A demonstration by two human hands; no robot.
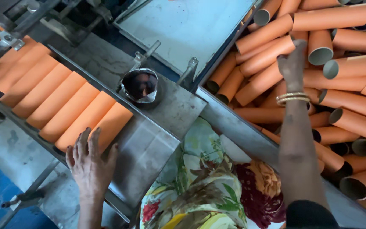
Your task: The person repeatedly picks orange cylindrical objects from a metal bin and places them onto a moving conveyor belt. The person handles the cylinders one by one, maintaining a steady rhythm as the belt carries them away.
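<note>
Up at the far right, the right hand (292, 63) reaches into a heap of orange cardboard tubes (352, 106), its fingers curled down over the end of one slanting orange tube (267, 55); whether they actually close around it cannot be told from this angle, since only the back of the hand shows. Thin gold bangles (293, 98) ring that wrist. The heap fills a metal-walled bin (234, 123), the tubes lying every way, many showing grey hollow ends.

Lower left, the left hand (90, 163) lies flat with fingers spread, holding nothing, its fingertips touching the near end of the last tube in a row of orange tubes (56, 99). These lie side by side, touching one another, on a slanted grey metal tray (149, 144) that runs from upper left to lower right.

Between the two hands stands a small steel cup (140, 86) with dark contents, resting on the worn metal surface just beyond the row. A floral patterned garment (208, 186) covers the person's lap below, and a pale flat metal sheet (183, 25) lies beyond the cup.
</note>
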